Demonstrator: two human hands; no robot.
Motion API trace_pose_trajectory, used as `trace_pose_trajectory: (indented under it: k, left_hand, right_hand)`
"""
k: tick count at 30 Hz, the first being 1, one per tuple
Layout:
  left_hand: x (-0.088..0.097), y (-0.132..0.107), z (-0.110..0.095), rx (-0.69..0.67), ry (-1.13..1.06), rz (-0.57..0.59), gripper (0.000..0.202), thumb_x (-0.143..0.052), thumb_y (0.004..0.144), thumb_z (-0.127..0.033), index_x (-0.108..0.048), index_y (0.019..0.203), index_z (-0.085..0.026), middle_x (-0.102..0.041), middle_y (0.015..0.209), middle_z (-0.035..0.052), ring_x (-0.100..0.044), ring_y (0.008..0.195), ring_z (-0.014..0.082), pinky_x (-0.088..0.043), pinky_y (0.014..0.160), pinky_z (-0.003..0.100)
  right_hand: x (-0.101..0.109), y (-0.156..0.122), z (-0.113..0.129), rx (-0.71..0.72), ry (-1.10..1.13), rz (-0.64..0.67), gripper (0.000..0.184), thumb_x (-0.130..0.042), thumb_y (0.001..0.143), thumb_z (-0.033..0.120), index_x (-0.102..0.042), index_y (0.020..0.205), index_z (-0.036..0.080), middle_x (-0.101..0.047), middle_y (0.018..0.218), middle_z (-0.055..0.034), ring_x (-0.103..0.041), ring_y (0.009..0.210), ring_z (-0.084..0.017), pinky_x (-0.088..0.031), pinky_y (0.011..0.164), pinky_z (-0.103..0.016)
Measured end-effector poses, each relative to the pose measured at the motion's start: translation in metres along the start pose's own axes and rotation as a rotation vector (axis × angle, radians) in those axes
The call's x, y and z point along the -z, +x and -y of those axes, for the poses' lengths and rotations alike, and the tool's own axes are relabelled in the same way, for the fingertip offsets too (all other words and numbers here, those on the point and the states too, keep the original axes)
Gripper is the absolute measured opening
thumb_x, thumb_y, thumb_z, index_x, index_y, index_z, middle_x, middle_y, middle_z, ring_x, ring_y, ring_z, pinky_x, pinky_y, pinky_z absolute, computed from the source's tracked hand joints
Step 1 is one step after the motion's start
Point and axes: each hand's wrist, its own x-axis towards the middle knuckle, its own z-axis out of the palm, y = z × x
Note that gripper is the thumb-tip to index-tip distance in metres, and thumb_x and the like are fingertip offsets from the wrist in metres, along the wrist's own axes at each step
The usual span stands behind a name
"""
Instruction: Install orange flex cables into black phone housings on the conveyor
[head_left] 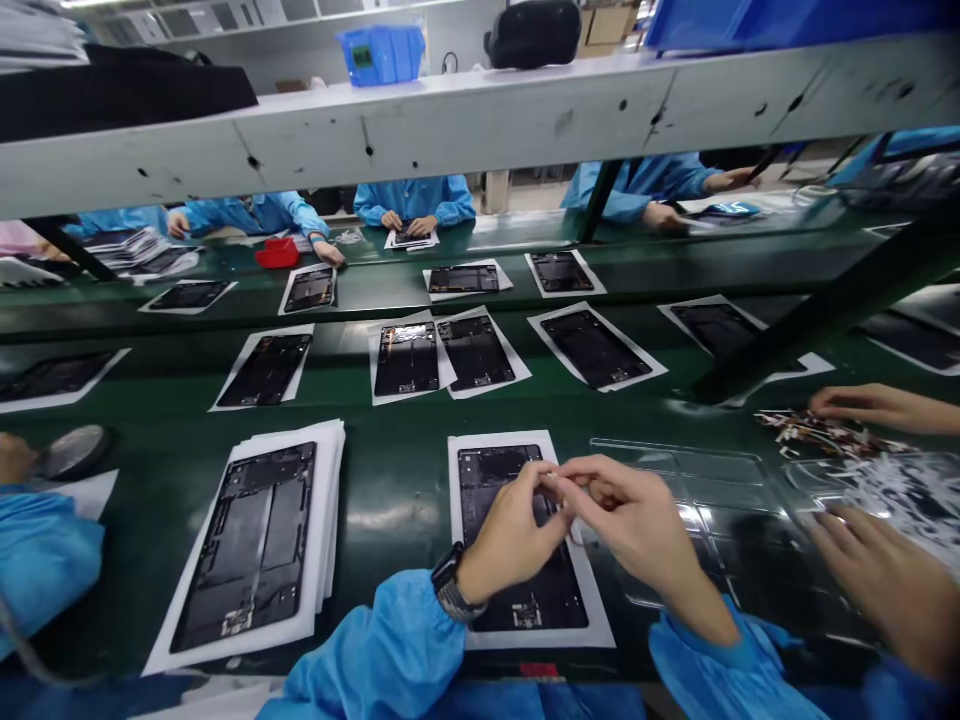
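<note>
My left hand and my right hand meet fingertip to fingertip above a black tablet housing. Both pinch at one small spot; a tiny pale piece seems to show between the fingers, too small to name. The housing lies flat on white sheets in front of me, its middle partly covered by my hands. A dark watch circles my left wrist. Left of my hands, another tablet housing rests on a stack of white sheets.
A clear plastic tray lies to the right, beside a pile of small cables and white strips. A co-worker's hands reach in there. More housings line the green benches. A shelf spans above.
</note>
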Motion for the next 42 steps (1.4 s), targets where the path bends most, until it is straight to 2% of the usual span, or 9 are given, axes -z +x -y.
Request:
trace_pose_trajectory:
  k: [5,9,11,16,19,25,29,32,42]
  left_hand:
    - [0.017,-0.004,0.018,0.119,0.024,-0.038,0.021,-0.060,0.086,-0.015,-0.056,0.106,-0.018,-0.062,0.083,-0.0004,-0.059,0.077,0.0138,-0.047,0.075,0.026]
    - [0.033,-0.009,0.025,0.163,-0.064,0.027,0.024,-0.065,0.084,-0.020,-0.055,0.106,-0.018,-0.060,0.077,-0.0025,-0.059,0.073,0.0126,-0.046,0.072,0.024]
    - [0.039,-0.012,0.028,0.169,-0.028,-0.032,0.029,-0.067,0.084,-0.023,-0.053,0.108,-0.018,-0.058,0.073,-0.0041,-0.058,0.069,0.0120,-0.044,0.069,0.023]
    - [0.051,-0.024,0.038,0.117,0.290,-0.127,0.018,-0.063,0.085,-0.016,-0.057,0.101,-0.020,-0.063,0.082,-0.0008,-0.061,0.081,0.0157,-0.045,0.079,0.028]
    - [0.055,-0.029,0.043,0.103,0.437,-0.121,0.018,-0.061,0.086,-0.013,-0.057,0.101,-0.021,-0.066,0.091,0.0015,-0.061,0.091,0.0189,-0.045,0.087,0.032]
    - [0.059,-0.033,0.055,0.135,0.662,-0.119,0.021,-0.059,0.089,-0.014,-0.054,0.108,-0.020,-0.064,0.087,0.0020,-0.062,0.084,0.0196,-0.047,0.077,0.031]
    - [0.065,-0.042,0.064,0.034,0.966,-0.136,0.028,-0.046,0.095,-0.013,-0.052,0.123,-0.016,-0.064,0.091,0.0069,-0.061,0.083,0.0218,-0.047,0.073,0.034]
    - [0.068,-0.050,0.068,-0.056,1.101,-0.093,0.025,-0.045,0.096,-0.011,-0.056,0.118,-0.015,-0.065,0.085,0.0068,-0.060,0.080,0.0233,-0.047,0.069,0.035]
    - [0.064,-0.050,0.082,-0.192,1.163,-0.065,0.017,-0.046,0.099,-0.016,-0.061,0.107,-0.016,-0.066,0.083,0.0058,-0.064,0.074,0.0188,-0.048,0.067,0.032]
  right_hand:
    - [-0.016,0.019,-0.001,-0.099,0.084,0.105,0.031,-0.070,0.080,0.049,-0.068,0.085,0.018,-0.071,0.073,-0.0032,-0.067,0.067,-0.017,-0.051,0.062,-0.026]
    - [-0.012,0.025,0.013,-0.080,-0.095,0.327,0.021,-0.064,0.084,0.041,-0.070,0.095,0.023,-0.074,0.080,-0.0008,-0.068,0.070,-0.017,-0.050,0.064,-0.026]
    - [-0.010,0.028,0.022,-0.018,-0.207,0.402,0.019,-0.058,0.088,0.037,-0.071,0.094,0.025,-0.073,0.078,0.0006,-0.066,0.067,-0.016,-0.048,0.063,-0.026]
    - [-0.015,0.044,0.036,0.132,-0.499,0.296,0.015,-0.058,0.084,0.033,-0.068,0.078,0.023,-0.068,0.082,-0.0029,-0.058,0.064,-0.016,-0.040,0.059,-0.028]
    - [-0.026,0.059,0.036,0.117,-0.387,0.380,0.011,-0.058,0.084,0.030,-0.066,0.082,0.023,-0.067,0.075,-0.0005,-0.059,0.064,-0.015,-0.041,0.059,-0.026]
    - [-0.055,0.093,0.015,0.075,-0.223,0.472,0.009,-0.062,0.079,0.025,-0.066,0.073,0.019,-0.067,0.063,0.0014,-0.061,0.059,-0.013,-0.042,0.057,-0.023]
    - [-0.070,0.107,-0.007,-0.006,-0.206,0.491,0.010,-0.063,0.077,0.023,-0.070,0.071,0.018,-0.070,0.065,-0.0016,-0.063,0.061,-0.014,-0.044,0.058,-0.023]
    - [-0.082,0.112,-0.025,-0.017,-0.197,0.558,0.011,-0.061,0.077,0.021,-0.071,0.074,0.016,-0.072,0.069,-0.0028,-0.064,0.063,-0.014,-0.044,0.060,-0.022]
    - [-0.120,0.128,-0.046,0.008,-0.397,0.650,0.009,-0.066,0.073,0.014,-0.073,0.077,0.020,-0.066,0.067,0.0026,-0.058,0.063,-0.011,-0.037,0.059,-0.021]
